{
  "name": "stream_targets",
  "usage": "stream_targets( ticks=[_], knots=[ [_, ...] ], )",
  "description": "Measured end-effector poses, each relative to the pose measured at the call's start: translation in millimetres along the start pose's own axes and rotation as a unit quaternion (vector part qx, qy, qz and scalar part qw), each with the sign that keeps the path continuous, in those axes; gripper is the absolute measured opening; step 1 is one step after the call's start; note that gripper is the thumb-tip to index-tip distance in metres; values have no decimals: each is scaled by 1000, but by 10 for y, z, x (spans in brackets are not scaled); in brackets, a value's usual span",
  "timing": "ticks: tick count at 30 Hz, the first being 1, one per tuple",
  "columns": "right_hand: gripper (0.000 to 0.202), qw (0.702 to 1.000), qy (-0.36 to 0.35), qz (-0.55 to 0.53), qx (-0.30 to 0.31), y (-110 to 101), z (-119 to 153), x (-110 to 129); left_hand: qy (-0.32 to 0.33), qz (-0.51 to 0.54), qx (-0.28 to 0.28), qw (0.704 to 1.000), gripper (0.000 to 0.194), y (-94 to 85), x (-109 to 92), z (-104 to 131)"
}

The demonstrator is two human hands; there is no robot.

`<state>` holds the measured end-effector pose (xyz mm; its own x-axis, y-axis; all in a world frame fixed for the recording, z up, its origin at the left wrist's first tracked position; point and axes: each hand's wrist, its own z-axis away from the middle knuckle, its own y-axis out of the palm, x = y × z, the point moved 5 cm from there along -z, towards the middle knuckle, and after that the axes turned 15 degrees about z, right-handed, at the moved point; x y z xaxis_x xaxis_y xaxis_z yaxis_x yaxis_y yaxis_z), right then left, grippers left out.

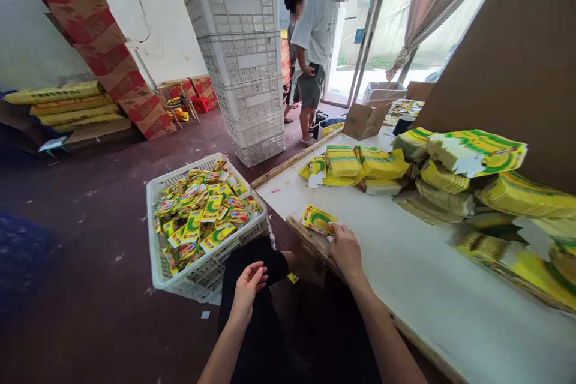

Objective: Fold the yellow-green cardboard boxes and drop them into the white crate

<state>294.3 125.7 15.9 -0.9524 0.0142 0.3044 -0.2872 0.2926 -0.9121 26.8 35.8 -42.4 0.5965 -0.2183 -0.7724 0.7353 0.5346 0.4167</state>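
At the table edge, my right hand (346, 249) grips the near end of a small flat yellow carton (317, 220) with green curved stripes. Its far end rests on the white tabletop (382, 252). My left hand (249, 289) hovers above my lap, loosely curled, with a gap between thumb and fingers and nothing visible in it. To its left, a white plastic crate (157, 264) on the floor holds a heap of similar yellow packets (202, 210).
Bundles of flattened yellow cartons (364, 162) are piled along the table's far side. Tall stacked white crates (245, 60) stand behind the filled crate. Two people stand near the doorway. Red cardboard boxes (108, 60) lean in a stack at left.
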Motion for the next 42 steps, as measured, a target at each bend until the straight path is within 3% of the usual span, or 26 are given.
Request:
stream_targets(
  ticks=[8,14,17,19,23,26,28,33,37,42],
  knots=[
    [50,997,21,-46,-51,21,25,-17,-53,-17,2,998,49,51,177,20],
    [46,987,32,-118,-104,-52,43,-46,-33,-25,28,999,61,112,310,-36],
    [41,961,44,-232,-144,-185,112,0,-4,-23,55,998,68,233,348,-11],
    [36,924,48,-352,-144,-261,212,116,36,-9,86,996,65,386,299,64],
    [34,854,18,-519,-26,-302,512,585,86,100,142,981,68,737,77,276],
    [38,821,4,-566,74,-281,754,894,57,176,151,971,77,920,-65,403],
    [39,810,9,-576,111,-260,870,995,26,208,148,966,78,988,-116,471],
    [36,789,6,-603,116,-114,999,1100,10,279,124,952,58,1014,-173,589],
    [37,731,6,-674,104,25,1059,1132,2,290,123,949,55,993,-175,574],
    [38,760,-11,-605,237,6,1089,1121,24,254,62,965,56,857,-99,417]
  ],
)
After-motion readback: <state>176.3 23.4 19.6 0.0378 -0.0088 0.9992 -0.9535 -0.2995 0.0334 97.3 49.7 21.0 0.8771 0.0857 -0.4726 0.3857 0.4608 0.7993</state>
